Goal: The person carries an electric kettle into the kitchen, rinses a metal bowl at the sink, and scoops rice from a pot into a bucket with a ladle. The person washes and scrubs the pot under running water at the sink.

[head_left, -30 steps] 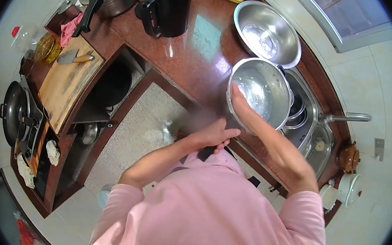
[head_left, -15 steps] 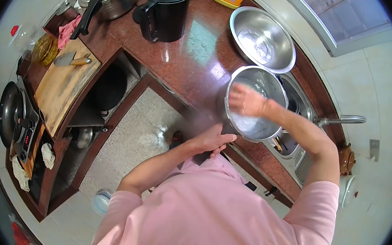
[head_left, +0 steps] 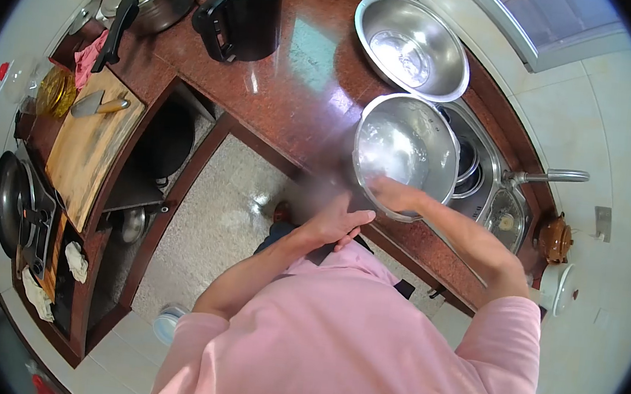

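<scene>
A deep metal pot (head_left: 413,130) with a shiny, wet-looking inside sits at the counter's edge beside the sink. Near its closest rim, my left hand (head_left: 336,222) is closed around the pot's dark handle, which the fingers mostly hide. My right hand (head_left: 397,196) reaches over the near side into the pot. Its fingers stretch along the inner wall, partly blurred. Just behind the pot rests a wide steel basin (head_left: 443,53).
The metal sink (head_left: 493,185) holds round metalware below its faucet (head_left: 557,176). A black pitcher (head_left: 245,19) and a lidded pot (head_left: 155,3) stand left. Farther left are a cutting board (head_left: 96,149) with a cleaver (head_left: 93,105) and a frying pan (head_left: 10,202).
My right hand has moved from over the pot's middle down to its near inner wall. The left hand keeps its grip. The whole view has shifted slightly.
</scene>
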`<state>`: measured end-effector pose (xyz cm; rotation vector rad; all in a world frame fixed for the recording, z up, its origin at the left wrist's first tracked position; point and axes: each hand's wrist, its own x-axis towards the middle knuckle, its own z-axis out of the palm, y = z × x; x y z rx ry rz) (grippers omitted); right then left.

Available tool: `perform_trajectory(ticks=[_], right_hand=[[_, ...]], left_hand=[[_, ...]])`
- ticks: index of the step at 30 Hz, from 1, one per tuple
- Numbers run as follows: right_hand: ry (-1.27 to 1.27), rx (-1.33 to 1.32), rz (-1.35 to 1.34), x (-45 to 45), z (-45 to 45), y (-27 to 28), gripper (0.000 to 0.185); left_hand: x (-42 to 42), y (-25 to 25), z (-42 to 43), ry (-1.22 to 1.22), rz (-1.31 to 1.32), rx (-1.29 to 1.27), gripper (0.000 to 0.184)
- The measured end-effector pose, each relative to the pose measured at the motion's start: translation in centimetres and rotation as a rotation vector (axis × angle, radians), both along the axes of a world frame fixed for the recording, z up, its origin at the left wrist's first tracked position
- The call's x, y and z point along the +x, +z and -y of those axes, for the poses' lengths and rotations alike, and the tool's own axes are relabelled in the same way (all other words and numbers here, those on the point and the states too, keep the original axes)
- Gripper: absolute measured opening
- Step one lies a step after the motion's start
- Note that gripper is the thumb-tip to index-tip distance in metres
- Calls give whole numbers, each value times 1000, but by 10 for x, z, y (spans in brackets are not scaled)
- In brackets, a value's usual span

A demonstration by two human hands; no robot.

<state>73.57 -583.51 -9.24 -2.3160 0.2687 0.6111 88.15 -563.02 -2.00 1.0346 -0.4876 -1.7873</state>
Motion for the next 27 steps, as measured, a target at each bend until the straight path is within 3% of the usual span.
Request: perform_trajectory(ticks=[2,5,8,11,14,17,20,23,27], right_hand=[[-3,-17,109,23,-5,-18,46],[-162,-510,112,48,-29,-4,49],[-64,-705,37,75,-8,-9,52],[-243,-629,28,81,9,0,44],[-295,-744,5,55,52,1,56],[-336,-688,-164,19,54,2,53],[-207,-588,-375,12,29,26,46],[-139,-494,-400,11,5,19,49],[-91,-200,-189,34,-15,5,41]], left_hand=[[0,0,2,-38,18,8,46],[-1,-7,4,-60,55,28,40],[-5,-13,4,-61,75,33,39],[-8,-10,-1,-19,100,35,39],[-10,-6,-4,42,113,40,39],[-9,-3,-3,43,78,30,39],[-7,-1,-1,29,82,20,40],[-6,2,-1,9,107,33,40],[-11,-14,-1,-12,99,9,39]])
